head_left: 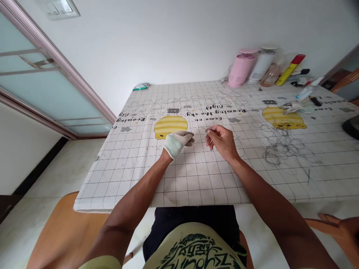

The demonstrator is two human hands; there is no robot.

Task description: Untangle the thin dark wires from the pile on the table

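My left hand (179,142), in a pale work glove, is above the middle of the table with its thumb and fingers pinched together. Whatever is in that pinch is too small to make out. To its right, a short gap away, my bare right hand (221,141) pinches with thumb and forefinger. A faint thin strand seems to show at those fingertips, but its kind is unclear. Further right lies a loose tangle of thin dark strands (280,147) on the checked tablecloth (196,183). More fine looped strands (185,99) stretch across the back of the cloth.
Along the wall stand a pink cylinder-shaped device (241,70), a white one (261,65), a bottle (270,76) and a yellow-red box (290,71). A crumpled glove (300,106) lies at the right. A small green packet (140,86) sits at the back left corner. A wooden chair (67,231) is at the left.
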